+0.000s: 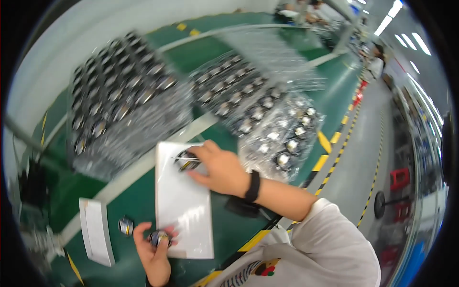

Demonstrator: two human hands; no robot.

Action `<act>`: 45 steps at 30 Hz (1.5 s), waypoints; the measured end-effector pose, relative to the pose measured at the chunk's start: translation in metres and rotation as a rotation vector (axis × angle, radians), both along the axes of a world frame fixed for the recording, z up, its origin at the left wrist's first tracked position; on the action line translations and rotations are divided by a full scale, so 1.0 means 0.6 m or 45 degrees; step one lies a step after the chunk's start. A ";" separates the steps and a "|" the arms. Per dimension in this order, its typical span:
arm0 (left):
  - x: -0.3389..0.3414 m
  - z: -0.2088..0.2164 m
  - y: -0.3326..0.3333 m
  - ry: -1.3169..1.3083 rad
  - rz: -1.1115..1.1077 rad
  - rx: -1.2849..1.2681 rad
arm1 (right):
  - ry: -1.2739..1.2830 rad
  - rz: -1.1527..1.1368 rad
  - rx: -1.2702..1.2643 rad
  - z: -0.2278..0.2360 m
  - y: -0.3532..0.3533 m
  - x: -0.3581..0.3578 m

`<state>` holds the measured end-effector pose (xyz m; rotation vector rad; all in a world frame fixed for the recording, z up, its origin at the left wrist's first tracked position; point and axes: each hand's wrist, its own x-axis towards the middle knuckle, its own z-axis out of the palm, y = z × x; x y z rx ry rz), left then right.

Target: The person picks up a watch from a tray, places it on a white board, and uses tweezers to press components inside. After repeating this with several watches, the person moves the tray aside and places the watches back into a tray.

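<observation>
My right hand (220, 167), with a dark band at the wrist, reaches over the far end of a white board (184, 205). Its fingers close round the edge of a dark, round part with a shiny rim (185, 161). Close to the board's near left edge, my left hand (154, 256) pinches a similar small cylindrical part (159, 238) between thumb and fingers. One more such part (125, 226) stands on the green mat just left of that hand. Blur hides the finer detail of the parts.
A tall stack of clear plastic trays (129, 138) full of dark round parts rises at the far left. Further trays (229, 86) of parts lie beyond and to the right. A shallow white box (95, 232) sits at left. Yellow-black tape (321, 162) marks the table's right edge.
</observation>
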<state>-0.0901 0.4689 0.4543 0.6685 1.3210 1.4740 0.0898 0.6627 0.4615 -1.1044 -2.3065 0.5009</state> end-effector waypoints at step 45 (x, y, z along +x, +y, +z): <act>0.021 0.180 -0.021 0.366 0.008 0.783 | 0.186 0.307 -0.040 0.025 -0.034 0.016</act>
